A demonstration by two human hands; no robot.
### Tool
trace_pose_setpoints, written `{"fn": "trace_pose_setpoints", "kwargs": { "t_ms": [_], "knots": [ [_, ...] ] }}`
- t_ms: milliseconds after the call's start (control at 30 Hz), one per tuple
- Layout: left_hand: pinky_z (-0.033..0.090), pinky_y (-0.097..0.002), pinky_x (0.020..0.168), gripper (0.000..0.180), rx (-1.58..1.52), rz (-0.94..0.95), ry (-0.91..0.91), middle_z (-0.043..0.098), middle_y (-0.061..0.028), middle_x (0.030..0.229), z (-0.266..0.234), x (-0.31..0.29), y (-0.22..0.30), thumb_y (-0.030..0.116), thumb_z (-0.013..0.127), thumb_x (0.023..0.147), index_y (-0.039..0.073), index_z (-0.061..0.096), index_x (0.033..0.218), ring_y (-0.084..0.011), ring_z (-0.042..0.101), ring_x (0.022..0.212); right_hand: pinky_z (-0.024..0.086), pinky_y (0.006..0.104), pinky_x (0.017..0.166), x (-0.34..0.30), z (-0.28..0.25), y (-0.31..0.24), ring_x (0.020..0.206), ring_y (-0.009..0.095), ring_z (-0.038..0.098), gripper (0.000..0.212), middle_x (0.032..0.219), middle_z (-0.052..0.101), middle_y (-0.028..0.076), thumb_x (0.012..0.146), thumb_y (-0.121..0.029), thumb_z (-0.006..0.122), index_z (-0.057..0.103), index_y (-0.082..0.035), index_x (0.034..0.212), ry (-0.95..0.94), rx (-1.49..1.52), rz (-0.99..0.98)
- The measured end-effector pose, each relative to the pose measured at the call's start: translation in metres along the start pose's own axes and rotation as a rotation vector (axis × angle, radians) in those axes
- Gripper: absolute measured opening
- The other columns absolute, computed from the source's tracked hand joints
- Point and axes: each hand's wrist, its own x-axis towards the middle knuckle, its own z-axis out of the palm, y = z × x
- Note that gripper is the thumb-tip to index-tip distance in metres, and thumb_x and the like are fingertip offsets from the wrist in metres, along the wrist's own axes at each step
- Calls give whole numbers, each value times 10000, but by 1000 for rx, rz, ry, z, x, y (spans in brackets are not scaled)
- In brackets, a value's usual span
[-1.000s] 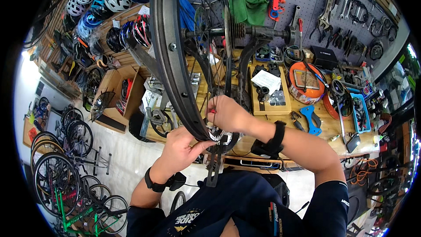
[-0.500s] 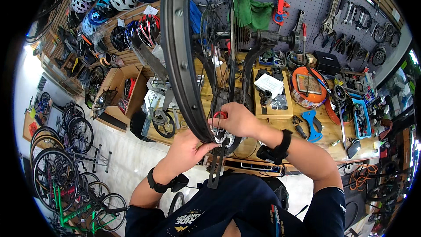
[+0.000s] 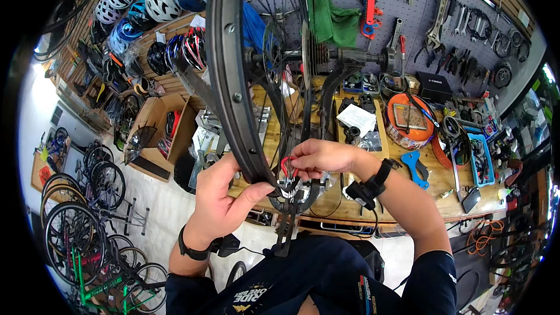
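Note:
A bare black bicycle wheel rim [image 3: 226, 70] stands upright in a dark truing stand [image 3: 332, 90], its spokes running to a hub with a cassette of sprockets [image 3: 318, 52]. My left hand [image 3: 224, 198] is closed round the lower near part of the rim, thumb lying along its edge. Just right of the rim, my right hand [image 3: 324, 157] pinches a small red spoke wrench [image 3: 288, 166] among the spokes. The stand's metal gauge arm [image 3: 284, 233] reaches toward me below the rim. Where the wrench meets a spoke is too small to make out.
Behind the wooden bench [image 3: 373, 204], tools and a green cloth [image 3: 332, 14] hang on a pegboard. To the right lie an orange round tin [image 3: 408, 119], a blue tool [image 3: 415, 169] and a blue tray [image 3: 481, 163]. Helmets, a cardboard box [image 3: 154, 134] and several bicycles are at left.
My left hand has shifted left and up and now wraps the rim more. The red wrench has tilted more upright in my right fingers. The rim sits slightly further left in view.

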Motion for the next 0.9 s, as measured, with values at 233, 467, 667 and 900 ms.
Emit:
{"fn": "trace_pose_setpoints", "kwargs": {
  "t_ms": [233, 467, 667, 900],
  "knots": [
    [531, -311, 825, 274, -105, -11, -84, 663, -111, 973, -2, -4, -12, 57, 691, 879, -43, 586, 1112, -191, 672, 925, 507, 467, 739, 17, 11, -8, 821, 437, 650, 219, 849, 656, 267, 931, -140, 524, 600, 65, 941, 939, -723, -282],
    [470, -336, 915, 459, -477, -514, -88, 645, -120, 1062, 17, 34, -101, 410, 456, 1029, 2, 570, 1206, -225, 622, 1071, 508, 379, 657, -37, -8, 6, 694, 280, 652, 253, 770, 656, 195, 895, -122, 542, 616, 57, 1057, 941, -447, -247],
    [501, -302, 873, 384, -658, -662, -203, 669, -88, 1053, 37, 54, -114, 345, 594, 984, 21, 600, 1190, -190, 657, 983, 394, 241, 495, -63, 18, 12, 536, 67, 505, 256, 652, 572, 17, 965, -74, 490, 578, 13, 1189, 747, -125, -288],
    [501, -314, 906, 315, -704, -659, -194, 671, -83, 1077, 42, 54, -132, 262, 607, 983, 24, 618, 1190, -175, 644, 1022, 425, 220, 505, -59, 46, -1, 542, 78, 540, 251, 687, 620, 42, 1009, -164, 530, 579, 13, 1180, 525, 152, -261]
  ]
}}
